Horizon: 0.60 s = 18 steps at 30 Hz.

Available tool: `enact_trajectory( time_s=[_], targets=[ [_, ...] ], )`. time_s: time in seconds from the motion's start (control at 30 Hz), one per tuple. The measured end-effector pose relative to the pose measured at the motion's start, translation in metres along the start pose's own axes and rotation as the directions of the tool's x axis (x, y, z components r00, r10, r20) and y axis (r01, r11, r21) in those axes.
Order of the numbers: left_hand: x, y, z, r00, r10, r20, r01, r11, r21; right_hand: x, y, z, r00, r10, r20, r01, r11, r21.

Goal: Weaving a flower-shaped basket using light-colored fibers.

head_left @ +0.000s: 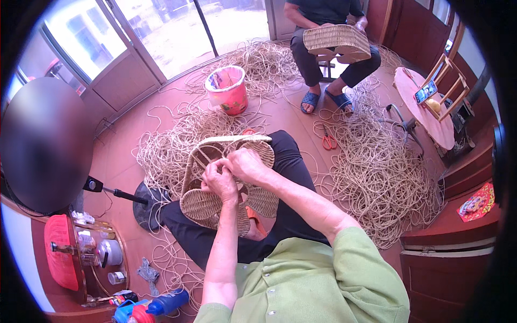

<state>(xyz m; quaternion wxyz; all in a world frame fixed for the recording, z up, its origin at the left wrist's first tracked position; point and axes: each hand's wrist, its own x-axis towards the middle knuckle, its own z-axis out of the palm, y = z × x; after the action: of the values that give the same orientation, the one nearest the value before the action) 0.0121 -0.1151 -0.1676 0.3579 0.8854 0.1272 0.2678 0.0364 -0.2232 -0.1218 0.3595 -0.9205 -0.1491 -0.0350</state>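
Reddish tiled floor: loose heaps of pale cord; pink bucket; orange-handled scissors; crumpled grey rag; round black stand base | round pink tabletop: wooden frame bearing a phone

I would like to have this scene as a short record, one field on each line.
Left hand: at the woven basket, fingers close to the right hand
Right hand: over the same basket
Basket place: person's lap
Floor: loose cord, scissors, pink bucket
Co-worker: seated, with another woven piece on the lap
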Motion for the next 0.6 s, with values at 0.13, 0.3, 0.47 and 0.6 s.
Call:
enact_trajectory(
  time_s=[0.13,0.3,0.47,0.6],
  targets=[
    [-0.009,-0.005,-0.005,0.996,0.042,0.084,-0.041,0.999,-0.021,0.000,-0.002,-0.001,0.992,0.031,-0.119,-0.022,0.997,0.079],
    [-0.021,-0.008,-0.023,0.971,0.224,0.083,-0.214,0.971,-0.108,-0.008,0.005,-0.004,0.988,0.143,-0.052,-0.098,0.860,0.501],
    [-0.019,-0.013,-0.044,0.962,0.271,-0.021,-0.271,0.962,-0.025,-0.071,-0.021,-0.050,0.992,-0.063,0.108,-0.054,0.566,0.823],
    [-0.005,-0.016,-0.042,0.928,0.371,0.046,-0.373,0.908,0.191,-0.170,0.022,-0.184,0.853,-0.404,-0.329,0.508,0.785,0.354]
  ],
)
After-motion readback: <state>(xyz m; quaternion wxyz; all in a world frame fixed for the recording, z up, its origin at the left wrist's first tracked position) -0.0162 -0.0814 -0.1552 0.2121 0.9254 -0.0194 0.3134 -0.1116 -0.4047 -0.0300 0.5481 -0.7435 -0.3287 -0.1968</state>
